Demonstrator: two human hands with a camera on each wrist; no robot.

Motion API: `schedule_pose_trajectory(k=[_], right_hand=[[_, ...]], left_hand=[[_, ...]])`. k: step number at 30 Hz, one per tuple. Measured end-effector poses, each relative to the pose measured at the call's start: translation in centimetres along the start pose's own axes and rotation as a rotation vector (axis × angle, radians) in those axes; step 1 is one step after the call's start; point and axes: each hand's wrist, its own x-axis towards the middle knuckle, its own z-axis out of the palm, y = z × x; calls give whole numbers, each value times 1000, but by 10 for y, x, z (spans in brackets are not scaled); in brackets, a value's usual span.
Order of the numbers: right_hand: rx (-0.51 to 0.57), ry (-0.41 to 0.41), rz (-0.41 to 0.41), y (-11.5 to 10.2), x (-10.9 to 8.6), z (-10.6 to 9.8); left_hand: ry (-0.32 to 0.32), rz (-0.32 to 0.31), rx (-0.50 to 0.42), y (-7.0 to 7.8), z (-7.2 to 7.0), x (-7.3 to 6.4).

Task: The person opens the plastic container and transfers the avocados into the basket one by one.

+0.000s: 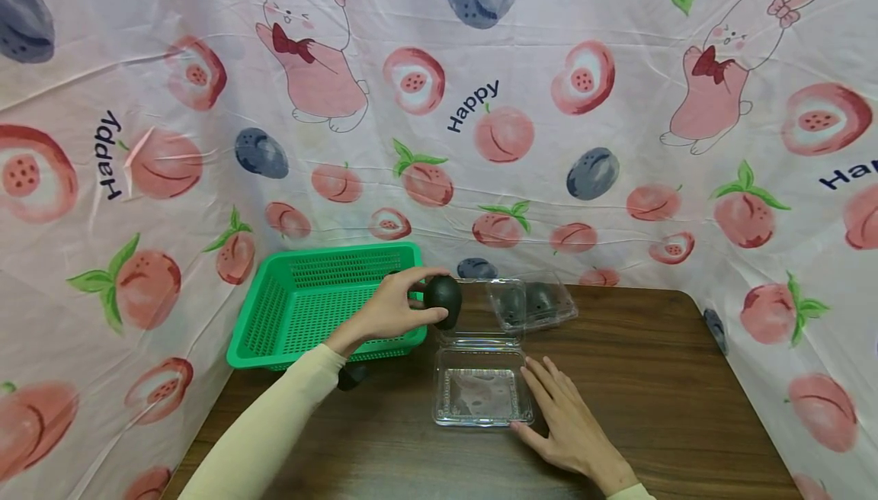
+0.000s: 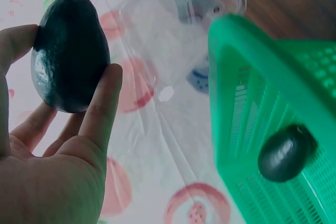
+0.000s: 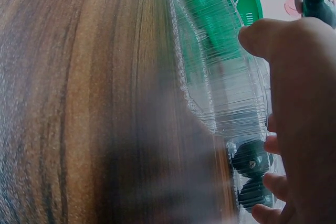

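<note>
My left hand pinches a dark avocado between thumb and fingers, held up beside the right end of the green basket. In the left wrist view the avocado is whole and glossy. A clear plastic clamshell box lies with its lid raised on the table, and nothing shows in its base. My right hand rests at the right side of this box, fingers extended, thumb near its front corner. Another avocado lies in the basket, hidden behind the left hand in the head view.
Behind the right of the box sits a second clear clamshell box with dark avocados inside. The wooden table meets a fruit-printed cloth at the back and sides. A small black object shows beneath the left wrist.
</note>
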Motion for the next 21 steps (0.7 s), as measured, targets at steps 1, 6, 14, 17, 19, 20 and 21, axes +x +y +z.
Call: schedule_pose_trajectory(k=[1,6,14,17,19,20,21], right_hand=[[0,0,0,0,0,0],[2,2,4,-1,0,1],[-5,4,0,-1,0,1],[-9,10,-4,-1,0,1],[-9,10,-5,0,0,1],[-8,8,-4,-1,0,0],[-7,5,-2,-1,0,0]], left_hand=[[7,-5,-5,-1,-3,-1],[42,-34,-17,-6,-17,-4],[78,-83,-64,-19,-40,-7],[92,-102,-63,-26,-48,-7],[102,-117,-58,-31,-54,-7],[108,-130,-52,-34,-56,-7],[112,-140,-44,-36,-59,-8]])
